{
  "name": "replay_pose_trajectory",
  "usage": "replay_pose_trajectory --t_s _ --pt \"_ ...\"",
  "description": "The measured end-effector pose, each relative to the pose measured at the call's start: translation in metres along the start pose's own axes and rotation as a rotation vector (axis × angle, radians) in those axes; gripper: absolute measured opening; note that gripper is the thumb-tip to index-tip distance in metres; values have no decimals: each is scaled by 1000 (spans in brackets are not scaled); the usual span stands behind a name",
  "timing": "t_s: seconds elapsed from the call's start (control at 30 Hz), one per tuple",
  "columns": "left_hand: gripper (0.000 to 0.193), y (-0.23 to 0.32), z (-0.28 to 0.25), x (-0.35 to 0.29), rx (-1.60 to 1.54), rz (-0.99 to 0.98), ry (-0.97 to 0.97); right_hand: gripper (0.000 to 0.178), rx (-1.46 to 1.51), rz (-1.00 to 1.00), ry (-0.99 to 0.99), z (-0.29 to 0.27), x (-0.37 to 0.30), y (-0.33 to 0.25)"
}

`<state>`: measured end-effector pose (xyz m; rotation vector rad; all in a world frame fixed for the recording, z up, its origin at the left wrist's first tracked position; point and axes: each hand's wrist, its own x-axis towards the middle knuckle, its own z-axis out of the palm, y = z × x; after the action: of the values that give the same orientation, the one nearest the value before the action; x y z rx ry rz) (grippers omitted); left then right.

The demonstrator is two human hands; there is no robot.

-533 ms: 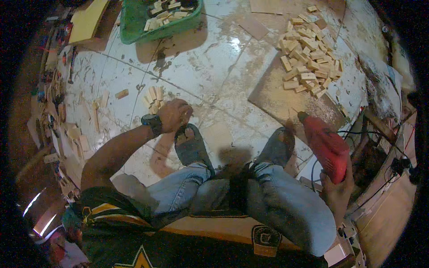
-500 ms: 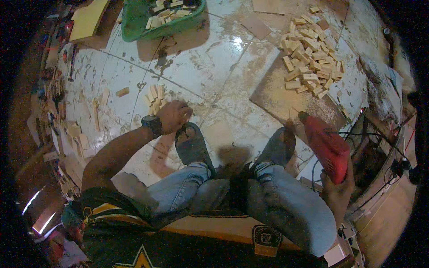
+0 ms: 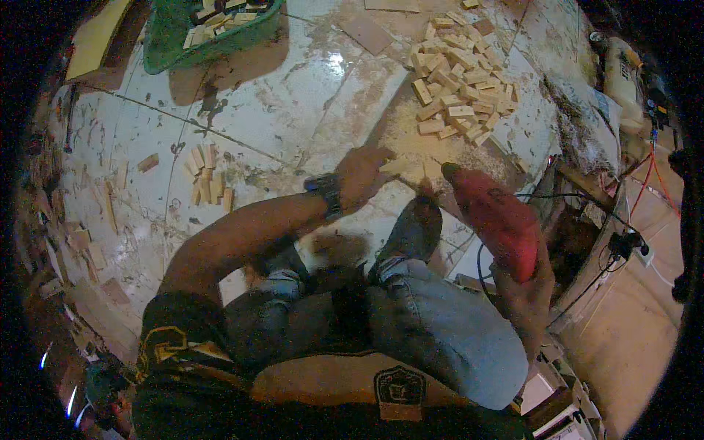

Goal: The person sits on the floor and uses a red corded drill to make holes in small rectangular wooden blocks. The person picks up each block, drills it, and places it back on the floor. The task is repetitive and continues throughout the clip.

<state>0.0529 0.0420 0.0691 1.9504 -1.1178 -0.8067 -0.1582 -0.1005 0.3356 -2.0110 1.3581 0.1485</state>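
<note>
My right hand is wrapped round the rear of a red power drill. The drill's dark nose and thin bit point to the upper left, over a board dusted with sawdust. At the board's near left edge is my left hand, a dark watch on its wrist. Its fingers are stretched out and apart, with no block plainly between them. A heap of small wooden blocks lies on the board's far part. Farther left, a small group of blocks rests on the tiled floor.
A green tub with blocks inside stands at the far left, next to a yellow panel. Dark cables run at the right beside a wooden panel. Wood scraps litter the left side.
My left hand has moved right, from beside the small group of blocks to the sawdust-covered board. The view has shifted to the right. The drill stays in my right hand.
</note>
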Motion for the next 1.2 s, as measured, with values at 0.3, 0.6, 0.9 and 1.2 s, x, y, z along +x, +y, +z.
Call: replay_pose_trajectory --t_s 0.3,0.6,0.9,1.2 --pt "27 -1 54 29 72 27 234 85 158 -61 -114 0 7 10" --pt "30 -10 59 22 121 86 172 80 65 13 -160 6 13 -14" --pt "29 -12 61 23 94 90 173 78 58 12 -181 9 17 -25" --pt "29 -11 59 23 135 113 173 75 -66 -105 -210 4 23 -36"
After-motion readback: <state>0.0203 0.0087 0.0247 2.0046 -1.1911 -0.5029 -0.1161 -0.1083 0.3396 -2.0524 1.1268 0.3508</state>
